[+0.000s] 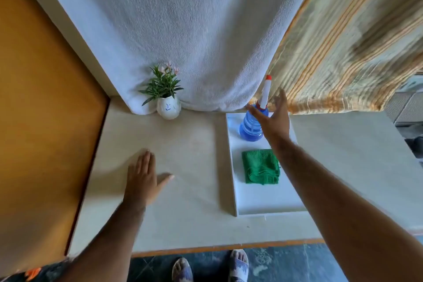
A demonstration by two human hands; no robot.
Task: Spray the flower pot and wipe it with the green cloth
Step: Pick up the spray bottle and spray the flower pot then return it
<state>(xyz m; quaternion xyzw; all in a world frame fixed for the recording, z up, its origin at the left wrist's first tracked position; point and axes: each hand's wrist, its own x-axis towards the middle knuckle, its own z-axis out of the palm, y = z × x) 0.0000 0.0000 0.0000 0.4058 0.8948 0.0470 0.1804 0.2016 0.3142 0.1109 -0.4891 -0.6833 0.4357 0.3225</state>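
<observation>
A small white flower pot (168,110) with a green plant stands at the back of the table, against the white towel. A blue spray bottle (249,128) with a white and red nozzle stands at the far end of a white tray (263,204). A folded green cloth (261,166) lies in the tray's middle. My right hand (273,119) is open, fingers spread, right beside the bottle and partly in front of it, not closed on it. My left hand (143,181) lies flat and open on the table, left of the tray.
A white towel (183,41) hangs behind the table. A striped curtain (348,41) hangs at the right. An orange-brown panel (41,98) borders the table's left side. The table's front edge (229,247) is near my feet.
</observation>
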